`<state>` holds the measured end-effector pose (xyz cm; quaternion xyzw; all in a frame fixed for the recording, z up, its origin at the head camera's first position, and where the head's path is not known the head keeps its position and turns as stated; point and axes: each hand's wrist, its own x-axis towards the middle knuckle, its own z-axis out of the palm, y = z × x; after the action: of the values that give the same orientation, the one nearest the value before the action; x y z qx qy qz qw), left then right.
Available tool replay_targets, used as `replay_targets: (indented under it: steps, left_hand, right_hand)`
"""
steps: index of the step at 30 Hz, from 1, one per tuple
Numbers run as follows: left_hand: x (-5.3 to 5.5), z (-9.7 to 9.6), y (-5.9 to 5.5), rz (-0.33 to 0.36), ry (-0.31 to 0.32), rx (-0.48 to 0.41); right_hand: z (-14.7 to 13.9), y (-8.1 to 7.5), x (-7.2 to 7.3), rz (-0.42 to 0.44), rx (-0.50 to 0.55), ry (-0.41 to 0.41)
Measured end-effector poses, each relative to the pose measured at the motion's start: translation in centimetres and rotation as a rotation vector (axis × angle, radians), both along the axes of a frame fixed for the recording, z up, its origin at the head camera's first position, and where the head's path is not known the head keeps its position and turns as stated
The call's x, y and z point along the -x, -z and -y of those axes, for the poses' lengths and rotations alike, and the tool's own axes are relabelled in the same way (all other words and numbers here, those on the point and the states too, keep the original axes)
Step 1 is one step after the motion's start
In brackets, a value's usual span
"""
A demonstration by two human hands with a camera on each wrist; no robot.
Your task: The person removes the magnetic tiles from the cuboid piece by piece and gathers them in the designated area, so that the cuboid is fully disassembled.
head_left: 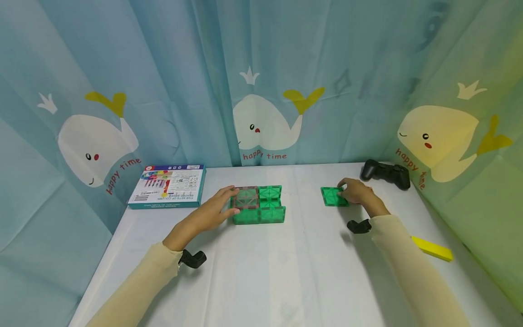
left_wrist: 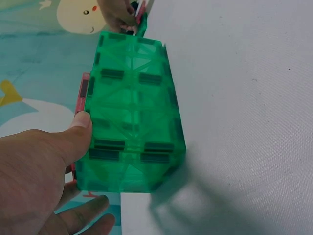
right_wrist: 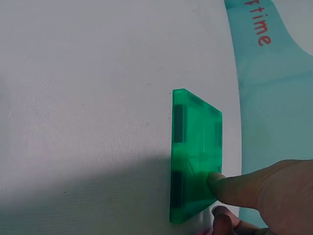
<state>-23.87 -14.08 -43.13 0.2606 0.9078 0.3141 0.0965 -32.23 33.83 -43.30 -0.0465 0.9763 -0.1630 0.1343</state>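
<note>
My left hand [head_left: 208, 213] holds the left end of a small structure [head_left: 259, 215] of see-through green square magnetic tiles. A pink-red tile [head_left: 246, 197] sits on its left part; the thumb [left_wrist: 80, 127] rests by that side in the left wrist view, with the other fingers partly hidden behind. Farther right, my right hand [head_left: 357, 191] pinches a single green magnetic tile [head_left: 330, 196] by its right edge. The right wrist view shows that tile [right_wrist: 195, 152] tilted, the thumb on its face and other fingers mostly hidden beneath.
A flat teal-edged box [head_left: 169, 186] lies at the back left of the white table [head_left: 261, 272]. A black game controller [head_left: 385, 174] is at the back right, and a yellow bar [head_left: 433, 249] lies beside the right forearm. Blue whale-print curtains [head_left: 184, 91] stand behind.
</note>
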Motion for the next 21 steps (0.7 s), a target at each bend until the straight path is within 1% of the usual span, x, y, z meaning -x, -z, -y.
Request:
replay_targets:
  steps: [3, 6, 8, 10, 14, 16, 19, 21]
  left_hand:
    - [0.0, 0.1, -0.1, -0.003, -0.002, 0.003]
    - [0.0, 0.1, 0.0, -0.002, -0.001, 0.005]
    - [0.1, 0.1, 0.0, -0.003, 0.001, 0.005]
    - [0.1, 0.1, 0.1, -0.003, 0.002, 0.006]
    - [0.1, 0.1, 0.2, -0.011, 0.001, 0.006]
    - [0.1, 0.2, 0.2, -0.016, -0.002, 0.007]
    - [0.0, 0.2, 0.1, -0.016, -0.005, 0.009]
    - [-0.1, 0.1, 0.0, -0.017, -0.006, 0.007]
  right_hand:
    - [0.3, -0.1, 0.0, -0.004, -0.011, 0.000]
    - [0.6, 0.0, -0.1, -0.031, -0.002, 0.012]
    - [0.9, 0.2, -0.3, -0.079, 0.025, 0.013]
    - [1.6, 0.3, -0.6, -0.148, 0.069, -0.004]
    - [3.8, 0.6, -1.4, -0.299, 0.180, -0.095]
    - [5.2, 0.8, -2.0, -0.356, 0.235, -0.144]
    - [7.6, 0.7, -3.3, -0.392, 0.310, -0.208]
    - [9.2, 0.4, -4.3, -0.377, 0.338, -0.254]
